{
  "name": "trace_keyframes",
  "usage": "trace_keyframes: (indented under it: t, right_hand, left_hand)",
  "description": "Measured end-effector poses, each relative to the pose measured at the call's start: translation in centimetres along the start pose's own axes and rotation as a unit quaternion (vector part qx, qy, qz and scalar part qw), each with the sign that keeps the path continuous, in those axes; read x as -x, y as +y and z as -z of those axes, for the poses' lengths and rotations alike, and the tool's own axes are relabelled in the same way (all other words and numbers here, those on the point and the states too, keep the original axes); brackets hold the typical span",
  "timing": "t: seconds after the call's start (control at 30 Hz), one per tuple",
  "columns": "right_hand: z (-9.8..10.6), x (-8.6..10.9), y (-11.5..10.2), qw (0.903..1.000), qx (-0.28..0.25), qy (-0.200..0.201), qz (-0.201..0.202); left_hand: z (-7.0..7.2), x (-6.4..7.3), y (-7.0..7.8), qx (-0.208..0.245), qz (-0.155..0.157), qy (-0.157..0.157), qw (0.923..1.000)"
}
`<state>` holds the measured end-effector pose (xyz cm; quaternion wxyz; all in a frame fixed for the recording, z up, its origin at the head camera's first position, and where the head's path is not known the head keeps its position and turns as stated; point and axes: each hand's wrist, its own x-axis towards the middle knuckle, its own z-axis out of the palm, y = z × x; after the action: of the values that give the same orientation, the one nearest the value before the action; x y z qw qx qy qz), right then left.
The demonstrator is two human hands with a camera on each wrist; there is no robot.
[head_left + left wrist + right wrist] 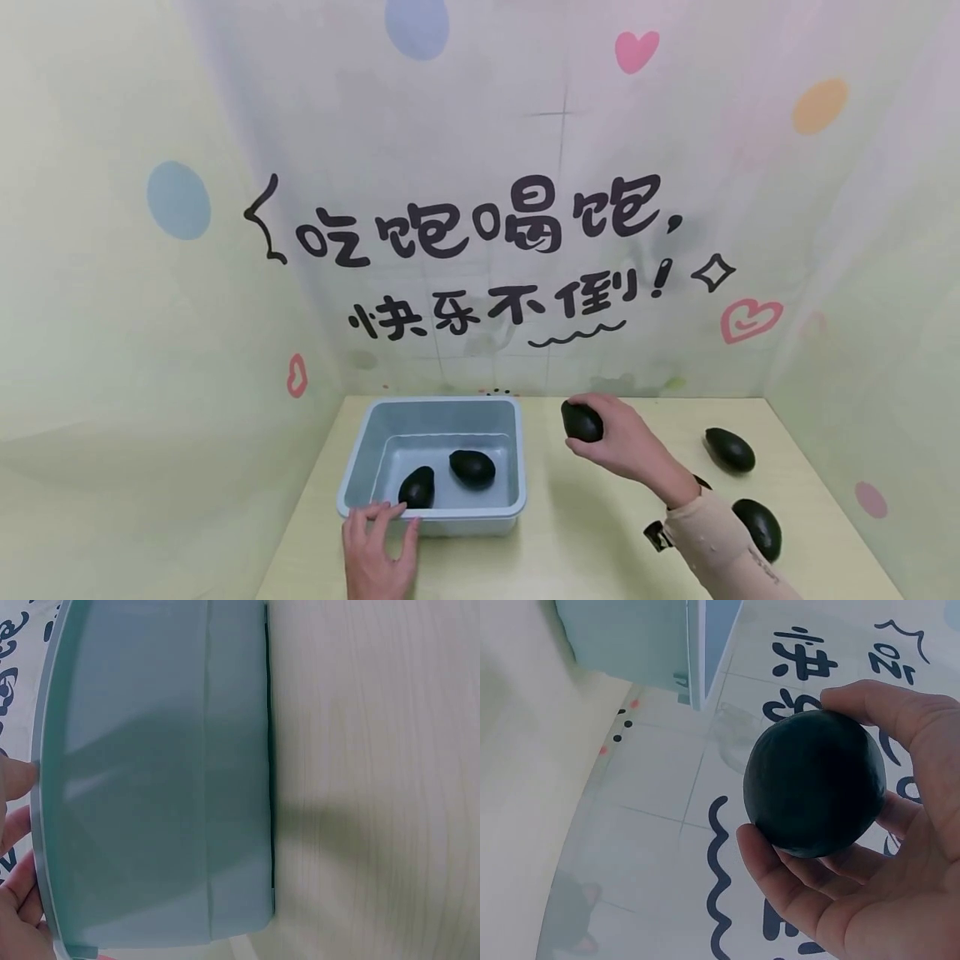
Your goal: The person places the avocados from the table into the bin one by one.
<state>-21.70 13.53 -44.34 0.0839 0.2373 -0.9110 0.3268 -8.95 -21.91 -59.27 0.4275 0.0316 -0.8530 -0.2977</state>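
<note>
My right hand (618, 437) grips a dark avocado (582, 422) above the table, to the right of a pale blue plastic basin (442, 527). In the right wrist view, its thumb and fingers curl round the rounded end of the avocado (814, 784). At the basin's front left, my left hand (377, 554) holds the rim, fingers over the edge. The left wrist view shows fingertips (21, 780) right at the rim, beside the basin's outer wall (150, 787). Inside the basin lie two avocados, one near the front wall (417, 488) and one further right (472, 469).
Two more avocados lie on the table's right side, one towards the back (730, 450) and one partly behind the right sleeve (759, 529). A black strap end (657, 536) hangs at the right wrist. A printed cloth backdrop (480, 358) encloses the light wooden table (600, 542).
</note>
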Motion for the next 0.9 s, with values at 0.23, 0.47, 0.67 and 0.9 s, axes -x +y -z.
trace_keyframes:
  t: [0.23, 0.47, 0.67, 0.9]
  right_hand:
    - [-0.2, -0.7, -0.9, 0.9999, -0.006, -0.012, 0.007]
    - [-0.3, -1.3, -1.6, 0.9995, -0.005, -0.028, 0.013]
    - [-0.5, -1.9, -2.4, 0.999, -0.008, -0.034, 0.027]
    - [-1.3, -2.3, -3.0, 0.9983, -0.02, -0.049, 0.023]
  left_hand:
    - [0.1, -0.1, 0.2, -0.002, 0.004, -0.002, 1.0]
    - [0.4, -0.1, 0.5, -0.01, 0.021, -0.012, 0.9997]
    - [0.3, -0.1, 0.5, -0.01, 0.015, -0.007, 0.9998]
    - [0.3, 0.0, 0.4, -0.01, 0.011, -0.007, 0.9999]
